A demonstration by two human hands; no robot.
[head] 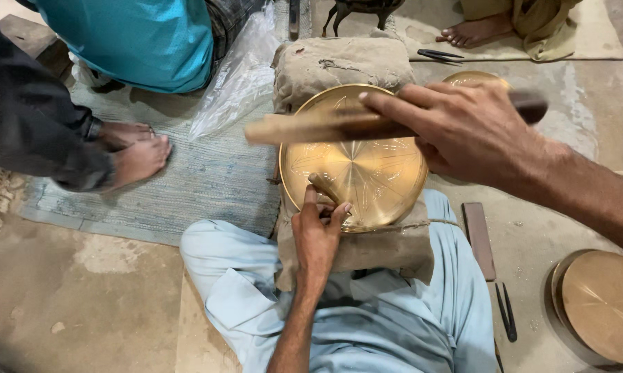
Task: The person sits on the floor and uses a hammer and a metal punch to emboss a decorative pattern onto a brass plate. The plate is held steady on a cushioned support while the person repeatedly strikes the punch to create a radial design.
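Brass engraved round plate [367,166], frame centre: stiff, slick, dent-prone; best steadied at rim. Left hand [318,231] pinching small chisel [323,186]; right hand [463,128] closed round wooden mallet [325,128].

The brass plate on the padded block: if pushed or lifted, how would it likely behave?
The brass plate looks like rigid metal, so probably stiff. Its polished face may be slippery. Resting on a cloth pad, it would likely drag rather than slide; the left hand steadies its near rim.

The brass plate [356,166] is gleaming golden, showing fine engraved lines radiating in a star pattern. The padded cloth [339,65] under it is looking dusty brown, while the woven mat [187,186] is showing pale blue-grey ribbing and the trousers [394,324] light blue.
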